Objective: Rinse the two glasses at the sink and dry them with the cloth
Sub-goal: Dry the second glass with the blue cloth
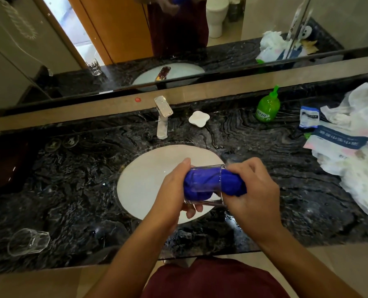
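Over the white oval sink (148,177), my left hand (174,190) grips a clear glass (209,200) lying on its side, mouth to the right. A blue cloth (232,183) is stuffed into the glass, with its bunched end sticking out. My right hand (256,190) grips that bunched end at the glass's mouth. A second clear glass (28,241) stands on the dark marble counter at the near left.
A chrome tap (162,117) stands behind the sink, a white soap dish (198,118) beside it. A green soap bottle (268,107) sits farther right. White plastic bags and packets (350,151) crowd the counter's right end. A mirror (135,39) runs along the back.
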A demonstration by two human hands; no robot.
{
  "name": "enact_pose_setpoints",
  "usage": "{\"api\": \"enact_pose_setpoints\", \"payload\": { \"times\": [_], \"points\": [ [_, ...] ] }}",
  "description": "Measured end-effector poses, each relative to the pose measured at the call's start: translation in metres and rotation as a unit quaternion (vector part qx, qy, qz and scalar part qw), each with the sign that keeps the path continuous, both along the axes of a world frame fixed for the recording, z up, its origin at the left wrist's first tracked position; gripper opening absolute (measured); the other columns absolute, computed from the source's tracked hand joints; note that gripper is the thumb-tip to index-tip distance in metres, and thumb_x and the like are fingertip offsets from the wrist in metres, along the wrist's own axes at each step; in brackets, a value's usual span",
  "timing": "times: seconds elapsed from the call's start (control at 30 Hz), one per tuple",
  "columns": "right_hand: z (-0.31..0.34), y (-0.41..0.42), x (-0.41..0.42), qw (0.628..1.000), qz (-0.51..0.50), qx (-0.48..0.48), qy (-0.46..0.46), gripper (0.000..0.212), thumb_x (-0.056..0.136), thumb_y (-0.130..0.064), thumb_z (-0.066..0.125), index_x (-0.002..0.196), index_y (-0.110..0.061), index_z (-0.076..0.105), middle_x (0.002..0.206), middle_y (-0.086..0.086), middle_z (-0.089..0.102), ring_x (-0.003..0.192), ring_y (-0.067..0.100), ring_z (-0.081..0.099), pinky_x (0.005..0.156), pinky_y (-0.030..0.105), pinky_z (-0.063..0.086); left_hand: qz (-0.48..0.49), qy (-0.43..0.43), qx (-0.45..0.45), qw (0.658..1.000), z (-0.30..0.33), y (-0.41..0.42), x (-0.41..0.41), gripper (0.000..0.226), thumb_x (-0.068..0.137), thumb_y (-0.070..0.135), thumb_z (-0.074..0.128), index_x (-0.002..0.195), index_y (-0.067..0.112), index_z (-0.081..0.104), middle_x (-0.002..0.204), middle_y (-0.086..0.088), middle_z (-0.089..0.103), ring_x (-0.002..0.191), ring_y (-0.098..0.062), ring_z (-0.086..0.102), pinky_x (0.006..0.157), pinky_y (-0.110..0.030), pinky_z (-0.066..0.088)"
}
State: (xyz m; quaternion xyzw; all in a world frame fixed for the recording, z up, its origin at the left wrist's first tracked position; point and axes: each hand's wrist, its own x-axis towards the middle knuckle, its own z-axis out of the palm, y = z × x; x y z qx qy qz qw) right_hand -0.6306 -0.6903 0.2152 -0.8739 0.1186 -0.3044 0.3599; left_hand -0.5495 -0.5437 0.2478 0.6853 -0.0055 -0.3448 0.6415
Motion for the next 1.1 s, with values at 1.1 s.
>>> {"api": "enact_pose_setpoints", "payload": {
  "times": [1.1],
  "points": [
    [0.021,-0.044,-0.003,0.945,0.022,0.26,0.197,0.021,0.073,-0.027,0.069,0.074,-0.006,0.067,0.063,0.009,0.066,0.057,0.015,0.053,0.053,0.029,0.044,0.178,0.021,-0.104,0.978,-0.009,0.018,0.014,0.046,0.104,0.047,0.042,0.107,0.005,0.061,0.081,-0.018,0.067,0.044,-0.024,0.047,0.037,-0.022,0.032]
  ]
}}
